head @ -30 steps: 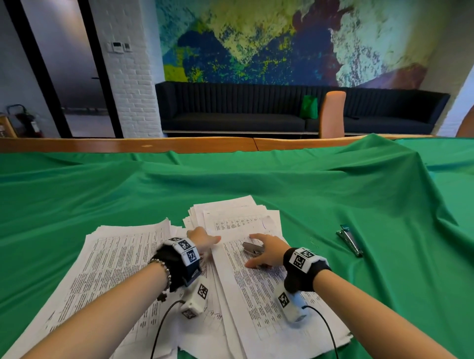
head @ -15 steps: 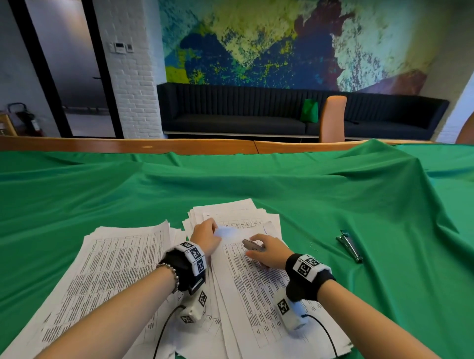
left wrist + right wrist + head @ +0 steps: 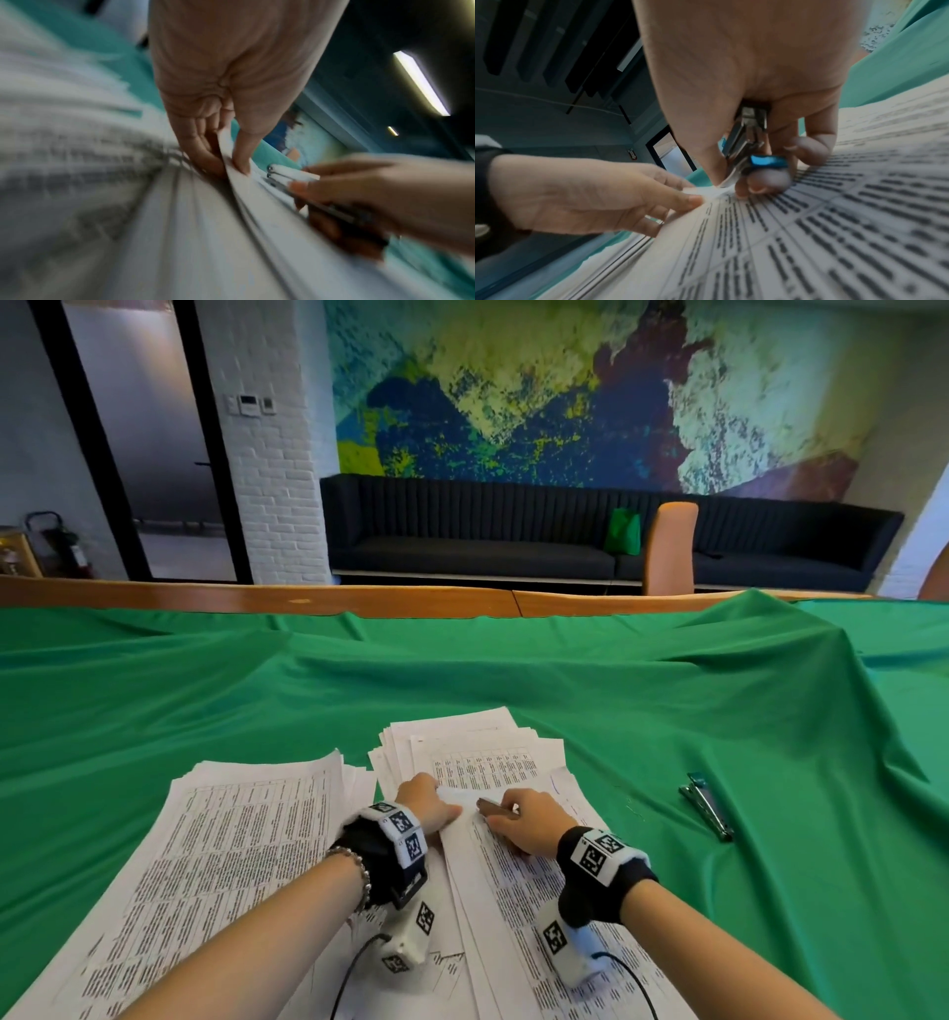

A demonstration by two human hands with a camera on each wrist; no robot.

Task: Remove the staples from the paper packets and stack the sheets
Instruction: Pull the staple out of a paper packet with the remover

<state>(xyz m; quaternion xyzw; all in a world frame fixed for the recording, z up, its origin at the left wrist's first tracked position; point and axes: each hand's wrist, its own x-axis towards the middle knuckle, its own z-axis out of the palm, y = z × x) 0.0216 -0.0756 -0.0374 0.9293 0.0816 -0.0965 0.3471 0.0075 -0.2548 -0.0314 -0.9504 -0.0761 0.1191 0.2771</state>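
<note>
Head view: left hand (image 3: 429,806) pinches folded top-left corner of white printed paper packet (image 3: 518,880) on green-clothed desk (image 3: 667,711). Right hand (image 3: 529,821) grips metal staple remover (image 3: 744,146), tip at corner, pointing left toward left fingers.

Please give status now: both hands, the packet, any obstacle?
Left hand pinches packet corner. Right hand grips staple remover, tip at that corner. Second tool lies aside on cloth; no obstacle seen.

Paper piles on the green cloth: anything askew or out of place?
Yes. The middle pile under both hands is fanned out, edges uneven, and overlaps the left pile. The green cloth is rucked into folds. A second metal tool lies loose to the right. No spill or tear is visible.
</note>
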